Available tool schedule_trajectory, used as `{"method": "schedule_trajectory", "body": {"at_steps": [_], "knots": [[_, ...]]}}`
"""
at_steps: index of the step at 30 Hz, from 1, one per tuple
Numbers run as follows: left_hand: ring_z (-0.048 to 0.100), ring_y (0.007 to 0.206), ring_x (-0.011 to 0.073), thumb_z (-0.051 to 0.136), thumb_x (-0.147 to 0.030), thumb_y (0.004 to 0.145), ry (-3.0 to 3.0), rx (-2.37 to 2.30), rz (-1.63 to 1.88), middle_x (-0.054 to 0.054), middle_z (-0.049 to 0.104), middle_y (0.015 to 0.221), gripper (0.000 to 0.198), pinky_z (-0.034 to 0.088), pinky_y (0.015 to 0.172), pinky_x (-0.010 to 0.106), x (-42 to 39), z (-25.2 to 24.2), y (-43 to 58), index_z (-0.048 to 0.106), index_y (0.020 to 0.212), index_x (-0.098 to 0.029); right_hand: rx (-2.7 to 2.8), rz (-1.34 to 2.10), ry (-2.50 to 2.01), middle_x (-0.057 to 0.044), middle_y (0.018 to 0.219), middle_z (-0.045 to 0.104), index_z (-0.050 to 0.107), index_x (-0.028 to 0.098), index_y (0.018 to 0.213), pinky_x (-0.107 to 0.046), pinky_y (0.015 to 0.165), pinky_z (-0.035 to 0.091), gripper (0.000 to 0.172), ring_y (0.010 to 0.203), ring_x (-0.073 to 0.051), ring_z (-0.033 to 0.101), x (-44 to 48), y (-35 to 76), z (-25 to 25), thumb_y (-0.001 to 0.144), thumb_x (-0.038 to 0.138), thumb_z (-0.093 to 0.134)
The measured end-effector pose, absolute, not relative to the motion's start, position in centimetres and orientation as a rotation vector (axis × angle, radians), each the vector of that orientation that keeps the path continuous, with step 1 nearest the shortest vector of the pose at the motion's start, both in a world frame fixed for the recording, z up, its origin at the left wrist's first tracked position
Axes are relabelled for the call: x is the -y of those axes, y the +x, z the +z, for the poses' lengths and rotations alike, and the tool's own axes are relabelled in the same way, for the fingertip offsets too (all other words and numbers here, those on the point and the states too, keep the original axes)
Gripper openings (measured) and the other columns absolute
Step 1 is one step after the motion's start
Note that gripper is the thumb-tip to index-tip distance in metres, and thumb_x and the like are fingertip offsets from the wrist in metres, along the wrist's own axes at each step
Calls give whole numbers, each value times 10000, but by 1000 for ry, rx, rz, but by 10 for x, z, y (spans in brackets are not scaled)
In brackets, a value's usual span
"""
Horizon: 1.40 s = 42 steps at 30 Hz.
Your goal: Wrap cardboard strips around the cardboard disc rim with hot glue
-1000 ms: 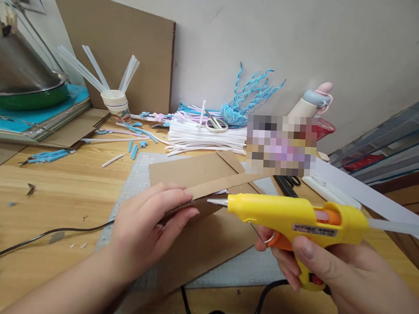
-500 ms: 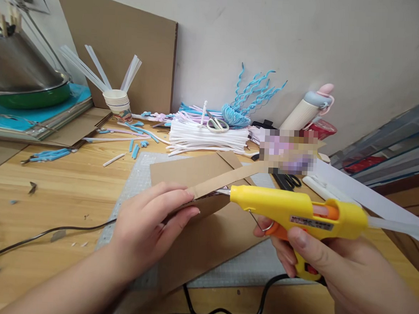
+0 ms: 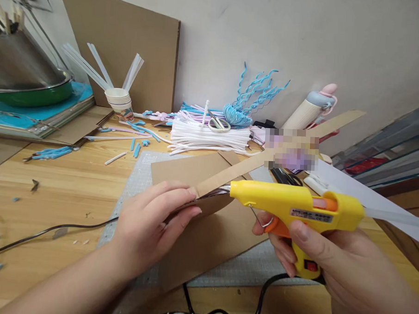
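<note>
My left hand [image 3: 158, 219] pinches the near end of a long cardboard strip [image 3: 236, 173] together with the edge of a cardboard piece beneath it. The strip slants up and away to the right, its far end in the air. In my right hand [image 3: 337, 255] is a yellow glue gun [image 3: 273, 195], fingers wrapped round its handle by the orange trigger. Its metal nozzle points left, between the strip and the cardboard edge, close to my left fingertips. A clear glue stick [image 3: 394, 217] juts from its back. Below lies a large cardboard sheet [image 3: 205, 249].
A grey cutting mat [image 3: 124, 190] lies under the cardboard. Behind it are white pipe cleaners [image 3: 206, 137], scissors [image 3: 219, 124] and a blue pipe-cleaner piece [image 3: 237, 115]. Paper cups [image 3: 118, 97] hold glue sticks. A bottle [image 3: 303, 110] leans right; a black cord [image 3: 53, 229] crosses the left side.
The strip's far end now shows farther out at the upper right. The glue gun has shifted slightly up and left. My left hand keeps its pinch.
</note>
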<state>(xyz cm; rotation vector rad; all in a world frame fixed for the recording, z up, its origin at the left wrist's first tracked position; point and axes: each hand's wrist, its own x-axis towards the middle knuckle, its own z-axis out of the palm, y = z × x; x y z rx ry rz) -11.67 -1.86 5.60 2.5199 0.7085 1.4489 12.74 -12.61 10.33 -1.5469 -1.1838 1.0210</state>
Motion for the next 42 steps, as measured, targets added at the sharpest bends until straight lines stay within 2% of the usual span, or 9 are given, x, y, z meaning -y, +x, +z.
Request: {"method": "schedule_trajectory", "body": {"at_steps": [8,13,16,20,24,28,34,40,42], "knots": [[729,903,138,663,-185,942,2470,-666,1482,39,732,994,259,603,762,214,18,52,-117,570,1183,-194,978,901,-1469,-26,819,754,788,310,881,-251,437,525,258,501,-140,574,128,107,115,828,559,743],[712,1026,160,632,-27,904,2643,-638,1377,91,588,1377,493,618,788,257,15,48,-124,568,1317,-289,940,962,-1394,-15,810,752,799,306,794,-208,431,525,286,513,-115,553,121,95,125,777,592,787],[702,1079,172,622,18,886,2747,-626,1338,101,532,1454,583,613,825,256,14,50,-127,552,1376,-290,1034,987,-1424,-31,827,765,814,295,839,-198,445,545,331,527,-114,566,120,96,126,788,619,768],[699,1083,151,665,-19,888,2785,-637,1366,111,594,1391,505,585,877,214,14,53,-127,575,1350,-202,1113,983,-1403,-36,830,768,814,296,893,-174,434,536,323,528,-105,567,120,100,124,821,604,748],[655,1226,187,674,-31,891,2740,-620,1357,118,588,1417,491,574,969,255,13,53,-126,569,1342,-195,1057,975,-1448,-45,833,754,805,265,867,-194,447,528,368,522,-106,578,120,106,120,817,624,739],[647,1256,187,669,-39,896,2700,-625,1361,122,596,1416,449,564,1013,266,13,52,-126,572,1307,-191,1096,1102,-1415,-47,861,747,791,262,897,-199,415,507,350,505,-105,576,121,122,115,839,600,722],[638,1272,171,656,-85,923,2678,-620,1373,137,621,1384,378,550,1029,250,12,50,-125,573,1275,-196,1232,1132,-1542,-35,664,724,789,252,788,-212,373,505,466,393,-116,580,118,128,111,792,708,691],[660,1247,166,654,-114,935,2680,-657,1377,142,648,1358,360,567,1014,252,14,50,-124,572,1272,-212,1290,1023,-1631,17,477,573,761,263,734,-249,378,519,497,393,-161,579,115,123,108,763,750,667],[672,1233,171,651,-128,940,2681,-648,1395,145,660,1340,338,574,1012,256,15,51,-123,575,1259,-210,1292,1012,-1673,6,477,579,763,252,719,-263,382,511,542,392,-166,569,116,125,107,756,778,640]]}}
